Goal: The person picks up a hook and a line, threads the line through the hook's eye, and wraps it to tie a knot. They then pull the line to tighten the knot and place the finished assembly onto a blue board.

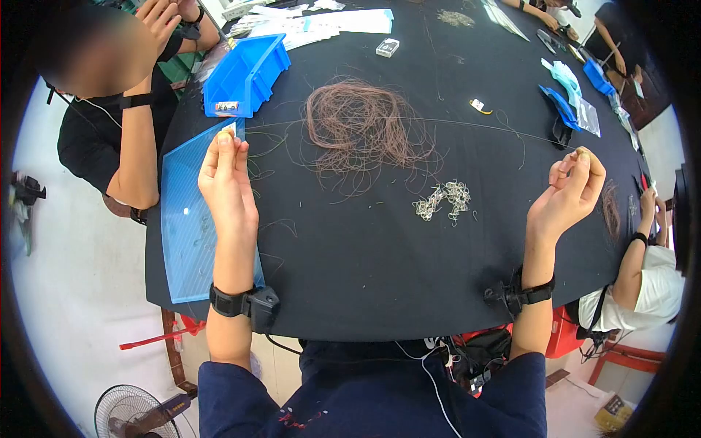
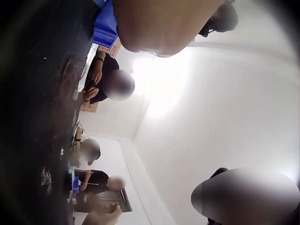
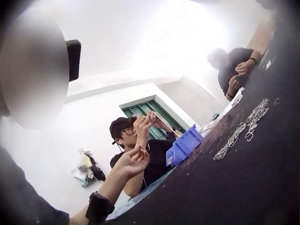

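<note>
A thin line (image 1: 438,121) runs nearly straight between the two raised hands, above the black table. My left hand (image 1: 230,179) pinches its left end with a small pale piece between thumb and fingertips, over the blue translucent sheet (image 1: 182,219). At the right, my right hand (image 1: 566,190) pinches the other end, where a tiny brownish thing shows at the fingertips. Beneath the line lies a loose tangle of reddish-brown line (image 1: 350,124). Nearer the front is a pile of small silvery hooks (image 1: 447,200), also in the right wrist view (image 3: 243,129).
A blue bin (image 1: 244,77) stands at the back left, with white papers (image 1: 314,25) behind it. A small box (image 1: 388,48) and a yellow-white piece (image 1: 480,106) lie farther back. Blue bags (image 1: 561,109) are at the right. Other people sit around the black table (image 1: 380,285).
</note>
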Demonstrator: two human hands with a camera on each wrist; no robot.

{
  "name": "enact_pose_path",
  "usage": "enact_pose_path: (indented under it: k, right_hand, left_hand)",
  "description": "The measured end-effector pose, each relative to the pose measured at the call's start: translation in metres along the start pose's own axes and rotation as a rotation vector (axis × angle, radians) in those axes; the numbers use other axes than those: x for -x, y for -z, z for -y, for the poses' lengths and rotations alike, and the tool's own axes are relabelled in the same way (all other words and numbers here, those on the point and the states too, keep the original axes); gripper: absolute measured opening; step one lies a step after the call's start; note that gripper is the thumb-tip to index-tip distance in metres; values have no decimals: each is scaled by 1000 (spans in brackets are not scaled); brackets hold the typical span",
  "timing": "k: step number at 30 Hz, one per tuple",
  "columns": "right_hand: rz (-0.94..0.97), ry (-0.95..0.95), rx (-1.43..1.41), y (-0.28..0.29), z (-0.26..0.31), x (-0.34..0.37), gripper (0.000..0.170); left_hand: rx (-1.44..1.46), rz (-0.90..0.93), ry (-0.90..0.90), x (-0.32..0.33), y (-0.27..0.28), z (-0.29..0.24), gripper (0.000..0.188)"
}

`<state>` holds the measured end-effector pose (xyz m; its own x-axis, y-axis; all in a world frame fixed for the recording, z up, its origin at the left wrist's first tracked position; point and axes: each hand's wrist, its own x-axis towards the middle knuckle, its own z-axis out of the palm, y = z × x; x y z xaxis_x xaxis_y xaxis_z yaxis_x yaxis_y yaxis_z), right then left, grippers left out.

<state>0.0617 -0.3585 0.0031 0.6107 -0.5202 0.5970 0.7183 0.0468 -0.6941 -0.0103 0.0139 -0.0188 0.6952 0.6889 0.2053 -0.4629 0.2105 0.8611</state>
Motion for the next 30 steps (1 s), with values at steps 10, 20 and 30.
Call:
enact_pose_path:
  k: [10, 20, 30]
  right_hand:
    - [675, -22, -107, -11, 13, 22, 8]
    - [1156, -137, -284, -33, 35, 62, 15]
    - [1218, -147, -376, -33, 40, 73, 19]
  left_hand:
    - [-205, 587, -79, 45, -38, -20, 3]
    - [60, 1076, 177, 81, -53, -18, 14]
    - [204, 1204, 414, 97, -57, -10, 9]
